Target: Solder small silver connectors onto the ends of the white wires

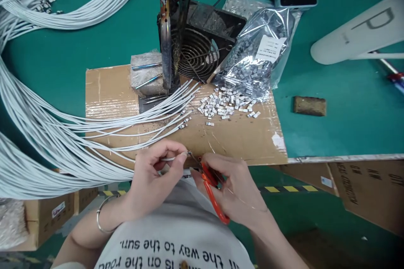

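Observation:
My left hand pinches the end of a white cable between thumb and fingers. In my right hand are red-handled pliers, whose narrow jaws point at the cable tip and meet or nearly meet it. Whether the jaws are closed on the tip is too small to tell. Just beyond my hands, several white cables lie with their ends fanned out on a cardboard sheet. A scatter of small metal connector pieces rests on the cardboard to the right of those ends.
A soldering stand rises behind the cables, beside a black fan. Right of it sit a clear bag of small parts, a brown block and a white cylinder. A thick cable bundle hangs over the left table edge.

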`<action>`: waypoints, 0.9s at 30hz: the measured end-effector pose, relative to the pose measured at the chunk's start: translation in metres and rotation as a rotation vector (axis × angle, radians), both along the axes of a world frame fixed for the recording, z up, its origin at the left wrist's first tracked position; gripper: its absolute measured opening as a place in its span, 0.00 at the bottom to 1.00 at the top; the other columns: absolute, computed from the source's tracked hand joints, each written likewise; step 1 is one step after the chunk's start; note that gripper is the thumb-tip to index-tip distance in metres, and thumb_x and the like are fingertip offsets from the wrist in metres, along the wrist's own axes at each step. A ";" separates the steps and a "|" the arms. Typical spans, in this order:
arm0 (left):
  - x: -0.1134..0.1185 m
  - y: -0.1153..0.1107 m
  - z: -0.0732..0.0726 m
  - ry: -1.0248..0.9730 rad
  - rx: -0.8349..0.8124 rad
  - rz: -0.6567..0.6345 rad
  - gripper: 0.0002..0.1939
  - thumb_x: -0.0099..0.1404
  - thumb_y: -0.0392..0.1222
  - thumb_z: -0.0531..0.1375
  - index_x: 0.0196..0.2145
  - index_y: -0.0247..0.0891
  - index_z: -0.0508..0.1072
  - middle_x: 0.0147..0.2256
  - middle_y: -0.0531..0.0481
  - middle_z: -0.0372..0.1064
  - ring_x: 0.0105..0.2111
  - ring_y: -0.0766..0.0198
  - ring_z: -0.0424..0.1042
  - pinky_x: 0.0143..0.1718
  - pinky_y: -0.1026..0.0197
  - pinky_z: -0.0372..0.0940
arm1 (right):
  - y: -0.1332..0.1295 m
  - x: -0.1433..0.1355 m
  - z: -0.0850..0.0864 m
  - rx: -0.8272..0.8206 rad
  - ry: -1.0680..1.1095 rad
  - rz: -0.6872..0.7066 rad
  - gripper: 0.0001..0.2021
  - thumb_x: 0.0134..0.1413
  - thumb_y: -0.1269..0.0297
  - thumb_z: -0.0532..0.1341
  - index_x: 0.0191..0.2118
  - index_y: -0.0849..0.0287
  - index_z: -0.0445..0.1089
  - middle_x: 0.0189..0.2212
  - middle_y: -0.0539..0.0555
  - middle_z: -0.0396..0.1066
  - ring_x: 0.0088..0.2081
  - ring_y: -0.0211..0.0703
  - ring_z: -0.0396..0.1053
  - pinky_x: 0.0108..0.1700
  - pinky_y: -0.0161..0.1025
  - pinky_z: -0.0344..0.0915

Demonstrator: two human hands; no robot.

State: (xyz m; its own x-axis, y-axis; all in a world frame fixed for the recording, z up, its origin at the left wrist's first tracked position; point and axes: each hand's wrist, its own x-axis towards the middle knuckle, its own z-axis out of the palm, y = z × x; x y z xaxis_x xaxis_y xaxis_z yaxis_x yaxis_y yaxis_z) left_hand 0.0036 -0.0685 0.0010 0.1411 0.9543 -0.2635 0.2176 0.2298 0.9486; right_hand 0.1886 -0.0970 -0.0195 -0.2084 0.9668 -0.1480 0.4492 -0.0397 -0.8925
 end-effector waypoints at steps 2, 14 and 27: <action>0.000 0.000 -0.001 -0.001 0.002 -0.008 0.06 0.68 0.33 0.63 0.33 0.37 0.79 0.25 0.54 0.73 0.22 0.71 0.61 0.22 0.69 0.54 | -0.001 0.001 -0.002 -0.004 0.005 -0.005 0.22 0.63 0.66 0.63 0.25 0.54 0.48 0.21 0.42 0.49 0.23 0.32 0.47 0.23 0.33 0.46; 0.001 0.001 -0.002 -0.079 -0.079 0.001 0.06 0.69 0.36 0.64 0.32 0.37 0.78 0.23 0.57 0.66 0.21 0.72 0.54 0.21 0.67 0.49 | -0.005 0.000 -0.013 0.009 0.072 -0.028 0.20 0.58 0.71 0.62 0.24 0.54 0.48 0.20 0.41 0.47 0.23 0.32 0.44 0.23 0.33 0.44; 0.001 0.003 0.001 -0.093 -0.112 0.011 0.06 0.68 0.37 0.65 0.32 0.36 0.79 0.23 0.55 0.67 0.21 0.71 0.55 0.21 0.68 0.51 | -0.002 -0.002 -0.007 -0.023 0.023 0.016 0.21 0.64 0.62 0.62 0.25 0.53 0.49 0.20 0.42 0.51 0.23 0.32 0.48 0.23 0.33 0.48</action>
